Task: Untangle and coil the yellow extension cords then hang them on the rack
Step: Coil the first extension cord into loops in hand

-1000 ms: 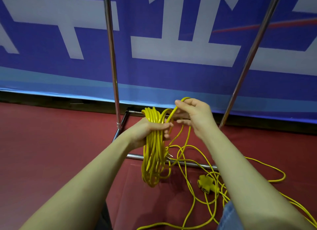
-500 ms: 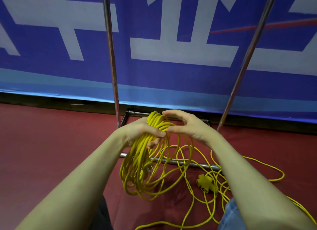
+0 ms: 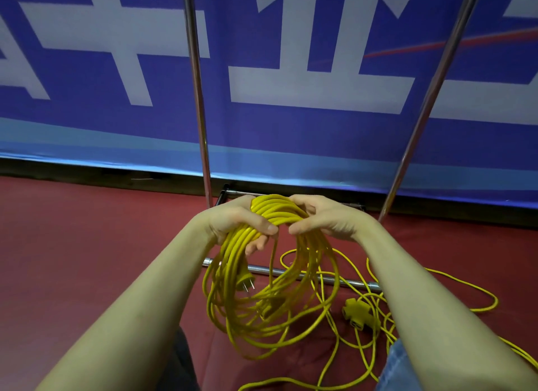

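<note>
A coil of yellow extension cord (image 3: 270,297) hangs in wide loops from both my hands over the red floor. My left hand (image 3: 238,221) grips the top of the coil on its left side. My right hand (image 3: 323,218) holds the same bundle from the right, thumb beside the left thumb. A plug with metal prongs (image 3: 246,283) dangles inside the loops. More loose yellow cord (image 3: 431,300) trails on the floor to the right, with a yellow multi-socket end (image 3: 359,315) lying among it. The rack's two chrome uprights (image 3: 198,93) rise just behind my hands.
The rack's chrome base bar (image 3: 291,274) lies on the red floor under the coil. A blue banner with white shapes (image 3: 291,84) stands close behind the rack. Bare red floor (image 3: 87,245) spreads to the left. My knees show at the bottom edge.
My right hand has come down onto the top of the coil beside the left hand. The loops have spread wider and the coil has tilted flatter.
</note>
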Demonstrator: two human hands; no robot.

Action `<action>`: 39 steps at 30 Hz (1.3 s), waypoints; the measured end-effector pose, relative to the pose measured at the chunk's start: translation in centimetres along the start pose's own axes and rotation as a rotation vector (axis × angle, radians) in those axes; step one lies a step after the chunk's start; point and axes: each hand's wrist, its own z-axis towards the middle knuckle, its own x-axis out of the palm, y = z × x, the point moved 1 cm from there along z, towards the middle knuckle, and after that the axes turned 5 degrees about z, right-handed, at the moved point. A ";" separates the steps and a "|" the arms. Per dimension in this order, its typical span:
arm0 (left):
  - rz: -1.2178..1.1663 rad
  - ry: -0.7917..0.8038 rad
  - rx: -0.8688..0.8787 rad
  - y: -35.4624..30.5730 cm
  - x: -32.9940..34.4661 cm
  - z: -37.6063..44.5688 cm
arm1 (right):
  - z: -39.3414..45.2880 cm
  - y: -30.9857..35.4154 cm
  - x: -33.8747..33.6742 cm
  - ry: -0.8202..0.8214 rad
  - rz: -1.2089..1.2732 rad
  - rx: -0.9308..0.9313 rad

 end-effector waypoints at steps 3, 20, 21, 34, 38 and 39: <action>-0.010 -0.044 0.002 0.0 -0.5 0.0 | -0.1 0.0 -0.1 -0.042 -0.088 -0.005; 0.071 -0.211 0.034 -1.0 -1.6 -1.2 | 0.0 1.5 1.6 -0.077 -0.012 -0.034; 0.079 -0.253 0.040 -0.9 -1.9 -1.3 | 0.0 1.6 1.6 -0.096 0.025 -0.034; 0.197 -0.452 -0.011 0.2 -2.6 -0.9 | -0.6 2.2 0.4 -0.364 0.371 -0.282; 0.180 -0.498 -0.030 0.8 -2.4 -0.5 | -0.7 1.9 0.1 -0.334 0.295 -0.301; 0.155 -0.520 -0.024 0.9 -2.4 -0.4 | -0.8 1.8 -0.1 -0.318 0.248 -0.288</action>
